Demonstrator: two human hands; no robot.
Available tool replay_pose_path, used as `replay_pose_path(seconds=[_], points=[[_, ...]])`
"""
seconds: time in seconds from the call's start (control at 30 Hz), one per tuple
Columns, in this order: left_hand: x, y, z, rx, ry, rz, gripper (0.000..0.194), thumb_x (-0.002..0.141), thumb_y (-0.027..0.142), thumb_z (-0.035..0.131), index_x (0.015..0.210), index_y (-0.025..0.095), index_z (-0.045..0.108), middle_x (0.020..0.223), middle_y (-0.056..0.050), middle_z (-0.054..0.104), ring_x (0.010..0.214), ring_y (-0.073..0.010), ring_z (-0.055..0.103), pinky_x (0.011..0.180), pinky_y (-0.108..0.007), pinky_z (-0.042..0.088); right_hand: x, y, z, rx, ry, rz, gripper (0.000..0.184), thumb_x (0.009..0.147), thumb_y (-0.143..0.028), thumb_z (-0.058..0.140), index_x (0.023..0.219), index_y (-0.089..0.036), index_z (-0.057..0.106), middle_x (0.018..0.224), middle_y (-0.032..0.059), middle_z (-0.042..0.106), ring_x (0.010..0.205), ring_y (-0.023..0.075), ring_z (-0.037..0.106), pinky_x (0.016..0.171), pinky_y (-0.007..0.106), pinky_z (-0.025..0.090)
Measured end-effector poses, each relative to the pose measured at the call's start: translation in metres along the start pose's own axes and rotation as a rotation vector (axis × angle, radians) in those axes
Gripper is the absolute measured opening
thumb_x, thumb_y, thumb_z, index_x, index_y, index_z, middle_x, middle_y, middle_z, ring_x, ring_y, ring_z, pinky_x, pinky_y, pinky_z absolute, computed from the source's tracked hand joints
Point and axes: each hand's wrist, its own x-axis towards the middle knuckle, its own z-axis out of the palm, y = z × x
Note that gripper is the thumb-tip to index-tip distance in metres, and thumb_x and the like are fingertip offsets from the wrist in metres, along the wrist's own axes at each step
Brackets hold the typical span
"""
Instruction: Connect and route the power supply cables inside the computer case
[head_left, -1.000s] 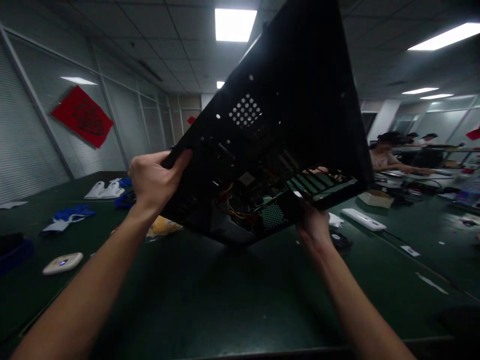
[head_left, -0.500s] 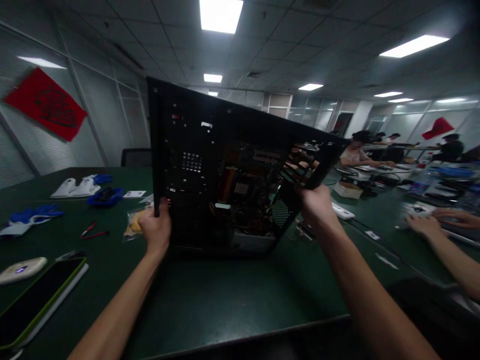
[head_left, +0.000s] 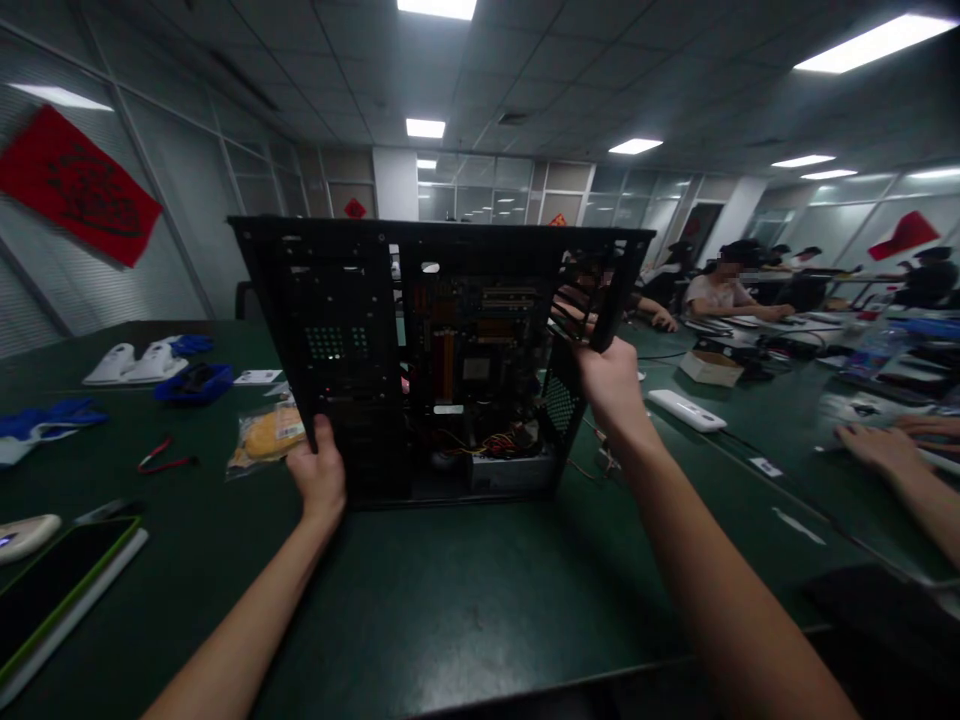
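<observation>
So the left hand (head_left: 319,475) is gripping the black computer case (head_left: 382,385) low on its left edge, and the right hand (head_left: 615,385) is clamping the right side higher up. The case is standing roughly upright, open side facing the wearer, over the green table (head_left: 450,600); can't tell if its bottom edge is fully touching down. Those uneven grips are what's worrying me: if one side is bearing more weight, the case could twist or tip. Loose wires (head_left: 499,445) are lying above the metal box (head_left: 512,473) inside, so a hard bump could shift them. The bagged yellow item (head_left: 270,435) is sitting near the left hand, so a sideways slide could knock it.
</observation>
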Motion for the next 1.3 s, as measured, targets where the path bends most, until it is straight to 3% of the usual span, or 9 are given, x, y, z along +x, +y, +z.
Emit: replay_pose_path(seconds=[0.13,0.23,0.33,0.43,0.53,0.77,0.93,1.07,1.3], points=[[-0.002,-0.008,-0.004,-0.043,-0.093,-0.047,0.053,0.088,0.068,0.041,0.080,0.019,0.061,0.071,-0.009,0.063,0.090,-0.0308,0.066,0.074,-0.038,0.055,-0.021,0.003,0.006,-0.085,0.160,-0.137,0.037,0.086,-0.035,0.058,0.120,-0.020,0.061,0.113,0.0085,0.066,0.112,0.0253,0.058,0.099,0.044,0.045],[0.003,-0.006,-0.011,-0.095,-0.164,0.008,0.043,0.086,0.061,0.048,0.075,0.020,0.056,0.069,-0.005,0.058,0.080,-0.0263,0.064,0.072,-0.036,0.054,-0.042,-0.010,0.011,-0.208,0.341,-0.463,0.037,0.086,-0.029,0.058,0.122,-0.022,0.055,0.124,0.0101,0.058,0.119,0.0264,0.054,0.101,0.049,0.043],[0.024,0.023,-0.019,-0.258,0.094,0.266,0.030,0.082,0.044,0.056,0.097,0.018,0.055,0.096,-0.007,0.061,0.095,-0.0232,0.062,0.086,-0.036,0.052,-0.051,-0.031,0.031,-0.296,0.051,-0.809,0.019,0.088,-0.021,0.054,0.106,-0.024,0.061,0.108,0.0071,0.063,0.102,0.0220,0.061,0.093,0.040,0.048],[0.057,0.079,-0.027,-0.411,0.332,0.555,0.024,0.076,0.026,0.061,0.096,0.016,0.053,0.093,-0.006,0.058,0.085,-0.0174,0.060,0.082,-0.033,0.051,-0.044,-0.049,0.071,-0.459,-0.474,-0.648,0.028,0.092,-0.018,0.050,0.118,-0.020,0.061,0.104,0.0083,0.068,0.090,0.0192,0.064,0.080,0.031,0.050],[0.080,0.139,-0.033,-0.486,0.368,0.806,0.008,0.076,0.021,0.059,0.081,0.015,0.057,0.080,-0.004,0.057,0.074,-0.0156,0.058,0.073,-0.032,0.050,-0.035,-0.054,0.118,-0.524,-0.720,-0.485,0.041,0.093,-0.028,0.057,0.133,-0.022,0.055,0.117,0.0095,0.069,0.102,0.0227,0.065,0.083,0.031,0.049],[0.065,0.184,-0.019,-0.635,0.262,0.761,0.003,0.075,0.015,0.058,0.073,0.016,0.061,0.064,0.002,0.056,0.055,-0.0111,0.055,0.052,-0.025,0.046,-0.043,-0.041,0.170,-0.674,-0.724,-0.300,0.034,0.096,-0.035,0.053,0.129,-0.025,0.057,0.110,0.0096,0.072,0.098,0.0255,0.070,0.076,0.032,0.051],[0.054,0.175,-0.016,-0.109,-0.025,0.774,0.009,0.084,0.021,0.063,0.082,0.015,0.068,0.076,0.000,0.068,0.068,-0.0123,0.063,0.066,-0.025,0.048,-0.037,-0.041,0.158,-0.600,-0.873,-0.345,0.024,0.094,-0.027,0.053,0.113,-0.022,0.068,0.103,0.0095,0.073,0.092,0.0225,0.069,0.072,0.028,0.048],[0.055,0.172,-0.020,0.061,-0.046,0.804,0.014,0.087,0.028,0.062,0.085,0.017,0.071,0.079,0.000,0.071,0.072,-0.0135,0.064,0.068,-0.024,0.047,-0.024,-0.057,0.129,-0.390,-1.106,-0.481,0.018,0.087,-0.020,0.058,0.099,-0.020,0.071,0.094,0.0046,0.074,0.079,0.0159,0.066,0.063,0.023,0.042],[0.047,0.184,-0.032,0.247,-0.280,0.880,0.018,0.088,0.033,0.060,0.087,0.020,0.072,0.085,0.000,0.074,0.074,-0.0155,0.066,0.068,-0.026,0.050,-0.011,-0.090,0.036,-0.790,-0.807,-0.325,0.016,0.082,-0.015,0.060,0.092,-0.018,0.072,0.084,0.0072,0.069,0.069,0.0165,0.060,0.060,0.026,0.039]])
